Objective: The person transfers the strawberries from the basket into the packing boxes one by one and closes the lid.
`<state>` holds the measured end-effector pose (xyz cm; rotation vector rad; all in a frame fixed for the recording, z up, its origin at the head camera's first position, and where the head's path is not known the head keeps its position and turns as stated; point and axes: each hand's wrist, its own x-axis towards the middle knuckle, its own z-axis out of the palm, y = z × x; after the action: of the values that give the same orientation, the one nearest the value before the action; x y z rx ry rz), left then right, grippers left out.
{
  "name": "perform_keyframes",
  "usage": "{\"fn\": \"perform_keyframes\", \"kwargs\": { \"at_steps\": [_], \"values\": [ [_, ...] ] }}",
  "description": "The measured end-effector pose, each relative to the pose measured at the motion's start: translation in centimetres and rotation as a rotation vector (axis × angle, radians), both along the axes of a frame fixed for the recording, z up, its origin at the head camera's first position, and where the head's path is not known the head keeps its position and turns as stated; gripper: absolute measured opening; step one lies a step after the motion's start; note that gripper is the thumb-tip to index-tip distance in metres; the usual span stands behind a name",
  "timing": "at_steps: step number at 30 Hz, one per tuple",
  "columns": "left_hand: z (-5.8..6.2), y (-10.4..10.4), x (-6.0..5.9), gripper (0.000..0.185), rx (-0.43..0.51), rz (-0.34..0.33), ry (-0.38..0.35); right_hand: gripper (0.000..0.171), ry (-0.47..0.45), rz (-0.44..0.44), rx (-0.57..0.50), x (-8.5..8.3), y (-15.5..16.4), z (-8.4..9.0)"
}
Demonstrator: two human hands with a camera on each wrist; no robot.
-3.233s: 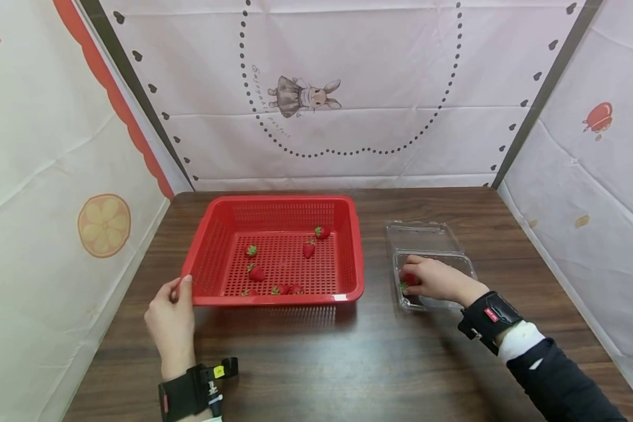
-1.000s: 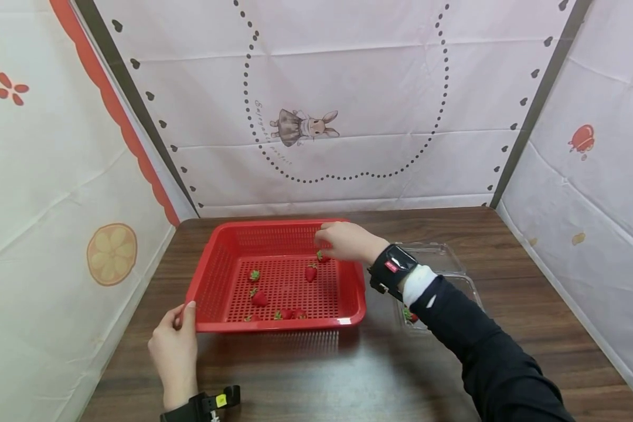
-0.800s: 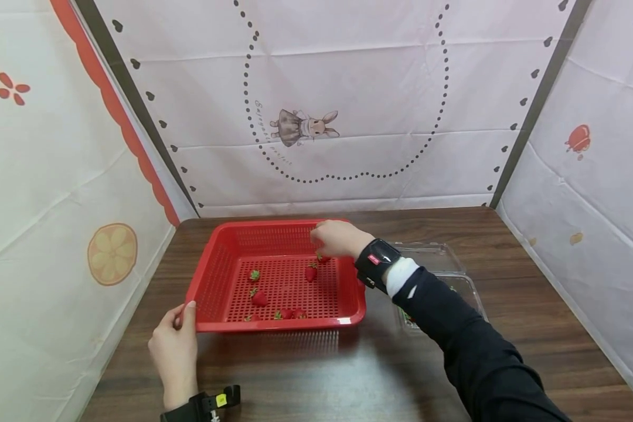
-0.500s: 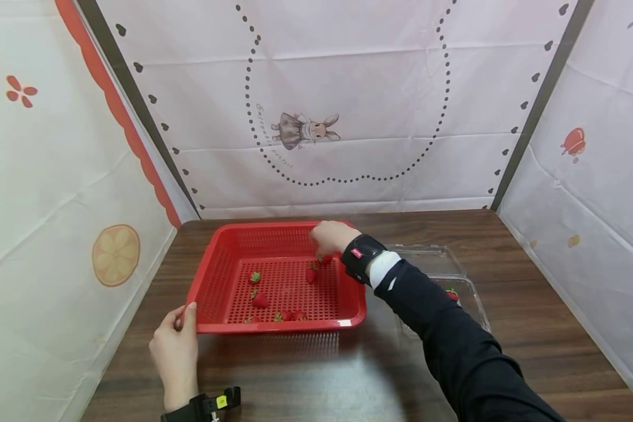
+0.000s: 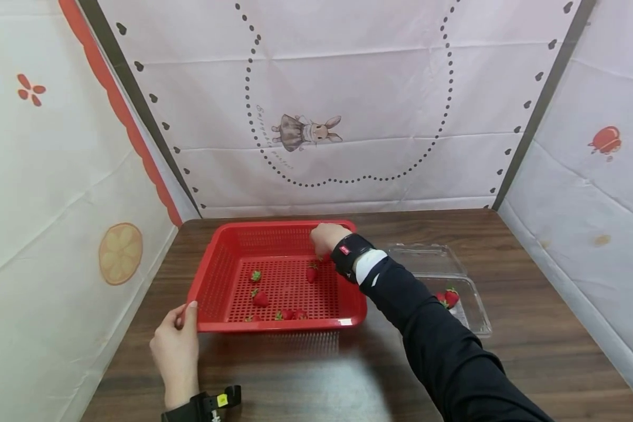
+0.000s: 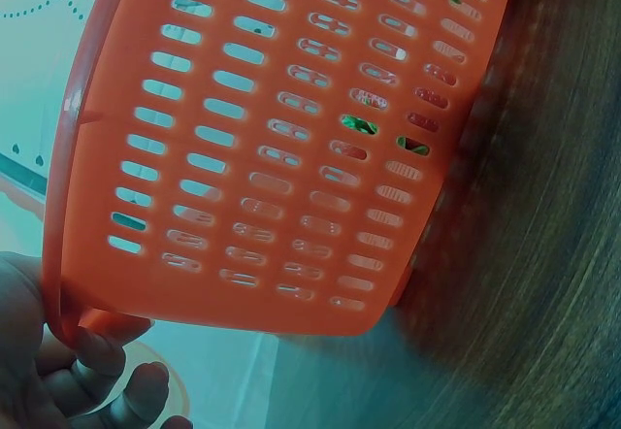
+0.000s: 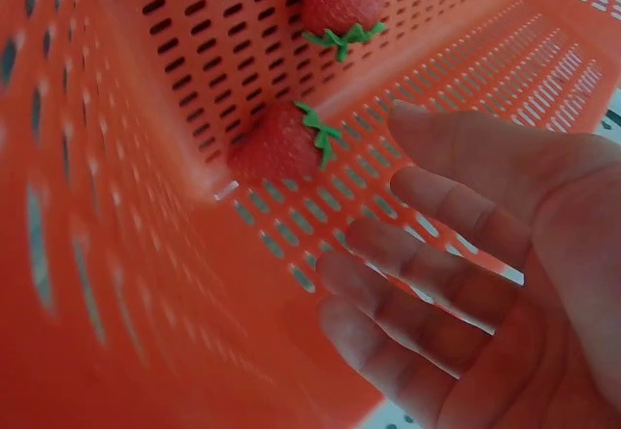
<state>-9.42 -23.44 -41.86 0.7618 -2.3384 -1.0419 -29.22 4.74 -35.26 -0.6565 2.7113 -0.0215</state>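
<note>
The right hand [image 7: 466, 254], fingers spread and empty, should pinch the corner strawberry [image 7: 281, 143] gently at frame centre-left.

My head view looks forward-down over whole bench [image 5: 306, 375]. Left wrist view sits close under basket [image 6: 291, 138] outer wall. Right wrist view faces basket inside, very near. All three share basket.

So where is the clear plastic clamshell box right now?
In the head view the clear plastic clamshell box lies open on the dark wooden table, right of the red perforated plastic basket, with strawberries inside.
</note>
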Motion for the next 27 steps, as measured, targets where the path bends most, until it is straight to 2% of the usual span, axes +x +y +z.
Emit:
{"fn": "perform_keyframes", "kwargs": {
  "at_steps": [5,14,21,27],
  "values": [
    [-0.1,0.1,0.6,0.053,-0.001,0.001,0.002,0.007,0.004,-0.028,0.019,0.5,-0.1,-0.9],
    [-0.1,0.1,1.6,0.054,0.004,0.001,0.001,0.005,0.049,-0.017,0.076,1.0,-0.7,-2.5],
    [0.0,0.7,2.5,0.052,-0.010,0.023,0.007,0.016,0.147,0.062,0.122,1.9,-0.9,-3.2],
    [0.2,1.3,3.5,0.054,0.003,0.023,0.000,0.017,0.179,0.062,0.138,2.7,-0.8,-3.8]
  ]
}}
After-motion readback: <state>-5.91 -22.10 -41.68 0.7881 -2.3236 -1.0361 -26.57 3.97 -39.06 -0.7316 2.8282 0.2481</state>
